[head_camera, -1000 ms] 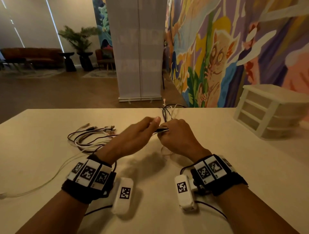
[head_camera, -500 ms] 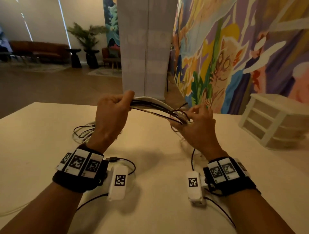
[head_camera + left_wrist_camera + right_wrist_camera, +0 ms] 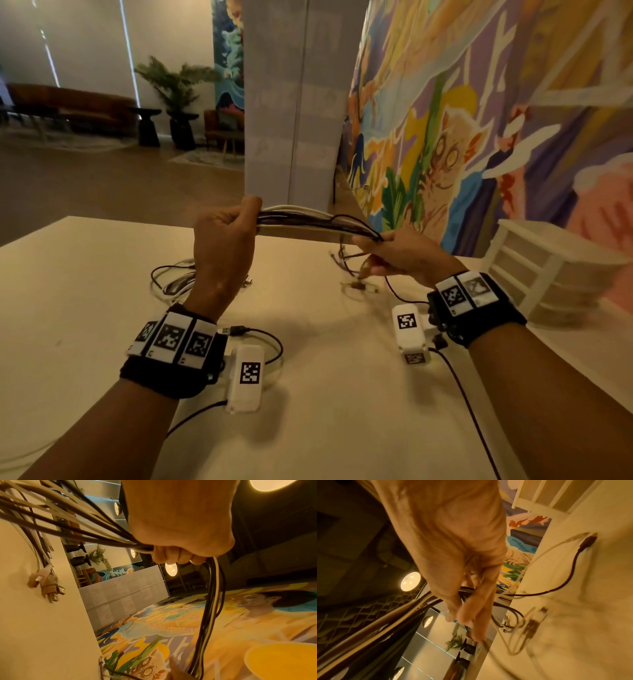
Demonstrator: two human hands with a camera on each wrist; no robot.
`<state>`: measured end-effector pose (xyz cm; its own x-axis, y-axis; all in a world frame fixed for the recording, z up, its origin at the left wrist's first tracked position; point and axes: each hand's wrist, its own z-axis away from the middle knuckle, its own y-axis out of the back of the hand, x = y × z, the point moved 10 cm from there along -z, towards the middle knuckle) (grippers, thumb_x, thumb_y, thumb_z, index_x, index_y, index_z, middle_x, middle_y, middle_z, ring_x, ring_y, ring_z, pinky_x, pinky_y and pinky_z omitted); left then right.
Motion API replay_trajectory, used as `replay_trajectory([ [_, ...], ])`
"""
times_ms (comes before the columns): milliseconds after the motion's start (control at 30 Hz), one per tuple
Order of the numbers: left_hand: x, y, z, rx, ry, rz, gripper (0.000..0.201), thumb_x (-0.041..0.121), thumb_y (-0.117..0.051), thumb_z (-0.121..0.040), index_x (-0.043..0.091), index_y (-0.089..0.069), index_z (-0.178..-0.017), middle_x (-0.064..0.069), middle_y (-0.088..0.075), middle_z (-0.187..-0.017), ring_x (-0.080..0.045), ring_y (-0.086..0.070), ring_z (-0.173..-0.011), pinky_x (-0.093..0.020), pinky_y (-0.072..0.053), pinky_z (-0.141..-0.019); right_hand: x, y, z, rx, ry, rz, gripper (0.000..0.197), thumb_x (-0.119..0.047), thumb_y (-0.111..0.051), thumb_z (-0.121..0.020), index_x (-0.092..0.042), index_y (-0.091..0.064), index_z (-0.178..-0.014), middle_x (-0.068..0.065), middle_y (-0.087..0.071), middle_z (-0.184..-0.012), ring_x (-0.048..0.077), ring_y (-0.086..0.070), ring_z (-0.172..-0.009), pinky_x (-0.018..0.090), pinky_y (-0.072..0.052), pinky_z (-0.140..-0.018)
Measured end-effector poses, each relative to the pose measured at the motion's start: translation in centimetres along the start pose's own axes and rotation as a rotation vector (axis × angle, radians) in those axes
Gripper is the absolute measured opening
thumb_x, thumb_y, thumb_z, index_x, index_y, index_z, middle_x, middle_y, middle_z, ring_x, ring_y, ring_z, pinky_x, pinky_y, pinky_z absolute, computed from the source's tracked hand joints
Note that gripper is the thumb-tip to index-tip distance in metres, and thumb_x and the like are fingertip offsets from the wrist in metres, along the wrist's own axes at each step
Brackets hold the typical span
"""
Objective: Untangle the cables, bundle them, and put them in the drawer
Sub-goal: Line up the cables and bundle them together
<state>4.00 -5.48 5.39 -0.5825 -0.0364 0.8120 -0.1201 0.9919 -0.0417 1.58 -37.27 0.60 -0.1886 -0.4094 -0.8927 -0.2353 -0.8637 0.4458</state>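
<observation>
A bundle of black and white cables (image 3: 308, 221) stretches in the air between my two hands, above the table. My left hand (image 3: 226, 236) grips one end in a fist (image 3: 173, 553), and loose plug ends (image 3: 46, 585) hang from it down to the table. My right hand (image 3: 394, 250) pinches the other end between thumb and fingers (image 3: 462, 601); short cable loops (image 3: 513, 615) dangle below it. The white drawer unit (image 3: 548, 270) stands at the table's right, drawers shut.
The pale table (image 3: 342, 394) carries slack cable coils (image 3: 174, 281) behind my left wrist and a black USB lead (image 3: 253, 334) near it. A grey banner (image 3: 294, 102) and a painted mural wall (image 3: 479, 120) rise beyond the far edge.
Both hands lifted the cable bundle from table height into the air and drew apart, stretching it between them. The right hand slid out toward the bundle's right end.
</observation>
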Motion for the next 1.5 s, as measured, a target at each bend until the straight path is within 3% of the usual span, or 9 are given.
replay_trajectory([
  [167,0.0,0.1,-0.1,0.009,-0.004,-0.002,0.051,0.023,-0.057,-0.107,-0.008,-0.060,-0.066,-0.012,-0.047,-0.054,-0.020,-0.036,-0.046,-0.015,-0.031,-0.042,-0.5,0.3,-1.6,0.042,0.121,-0.460,0.029,0.000,-0.066,-0.101,-0.005,-0.066,-0.129,0.018,-0.076,-0.122,0.024,-0.074,-0.111,0.035,-0.060,-0.100],
  [333,-0.2,0.4,-0.2,0.006,0.026,-0.059,0.049,0.025,-0.058,-0.106,0.000,-0.061,-0.063,0.003,-0.045,-0.047,-0.008,-0.034,-0.042,-0.012,-0.029,-0.042,-0.8,0.7,-1.0,0.230,0.255,-0.081,0.024,-0.012,-0.072,-0.099,-0.015,-0.065,-0.122,-0.002,-0.069,-0.103,0.015,-0.063,-0.091,0.016,-0.053,-0.075],
  [533,-6.8,-3.7,1.8,-0.664,0.440,-0.689,0.051,0.048,-0.050,-0.107,0.007,-0.072,-0.086,-0.008,-0.057,-0.071,-0.016,-0.045,-0.057,-0.026,-0.038,-0.050,6.9,-0.5,-1.4,0.112,0.011,0.160,0.012,-0.008,-0.060,-0.103,-0.015,-0.066,-0.111,0.008,-0.066,-0.098,0.019,-0.060,-0.084,0.038,-0.054,-0.072],
  [700,-10.7,-4.2,4.0,-0.931,0.470,-1.011,0.046,0.046,-0.054,-0.107,0.015,-0.073,-0.079,-0.002,-0.066,-0.077,-0.016,-0.056,-0.069,-0.029,-0.044,-0.066,8.1,-0.5,-0.2,0.058,0.018,0.190,0.020,-0.002,-0.055,-0.104,-0.017,-0.060,-0.116,0.003,-0.064,-0.116,0.019,-0.057,-0.106,0.027,-0.042,-0.076],
  [800,-10.5,-4.8,4.5,-1.046,0.399,-1.087,0.043,0.056,-0.053,-0.105,0.019,-0.075,-0.104,0.004,-0.071,-0.093,-0.015,-0.063,-0.083,-0.030,-0.049,-0.078,8.5,-0.9,0.2,0.039,0.046,0.205,0.014,-0.007,-0.050,-0.108,-0.013,-0.056,-0.120,0.003,-0.060,-0.125,0.020,-0.053,-0.118,0.031,-0.036,-0.089],
  [1133,-3.1,-19.4,8.7,-1.122,0.166,-0.870,0.081,0.068,-0.017,-0.106,0.009,-0.065,-0.134,-0.011,-0.069,-0.132,-0.029,-0.063,-0.120,-0.041,-0.047,-0.108,7.5,-1.8,0.2,0.077,0.157,0.288,0.017,-0.007,-0.048,-0.107,-0.012,-0.045,-0.123,0.005,-0.054,-0.118,0.016,-0.055,-0.101,0.022,-0.038,-0.070],
  [1267,-6.0,-20.8,12.0,-1.123,0.403,-0.755,0.086,0.066,-0.009,-0.107,0.004,-0.068,-0.119,-0.015,-0.073,-0.113,-0.025,-0.070,-0.087,-0.036,-0.060,-0.082,7.3,-2.0,0.8,0.085,0.174,0.248,0.030,0.001,-0.047,-0.104,-0.007,-0.039,-0.133,0.002,-0.053,-0.111,0.009,-0.056,-0.089,0.012,-0.043,-0.063],
  [1400,-2.8,-19.5,10.5,-0.955,0.211,-0.759,0.055,0.042,-0.025,-0.116,0.010,-0.070,-0.117,-0.019,-0.072,-0.107,-0.035,-0.068,-0.096,-0.043,-0.055,-0.086,6.6,-1.2,1.1,0.186,0.269,0.325,0.032,-0.011,-0.060,-0.099,-0.023,-0.049,-0.127,0.007,-0.066,-0.122,0.028,-0.066,-0.108,0.045,-0.057,-0.088],
  [1500,0.6,-16.7,7.3,-0.828,0.147,-0.742,0.050,0.044,-0.036,-0.113,0.018,-0.064,-0.081,-0.006,-0.063,-0.077,-0.022,-0.058,-0.070,-0.037,-0.049,-0.069,4.8,2.3,2.2,0.439,0.301,0.498,0.026,-0.041,-0.066,-0.100,-0.031,-0.059,-0.123,0.005,-0.076,-0.107,0.034,-0.070,-0.101,0.040,-0.051,-0.075],
])
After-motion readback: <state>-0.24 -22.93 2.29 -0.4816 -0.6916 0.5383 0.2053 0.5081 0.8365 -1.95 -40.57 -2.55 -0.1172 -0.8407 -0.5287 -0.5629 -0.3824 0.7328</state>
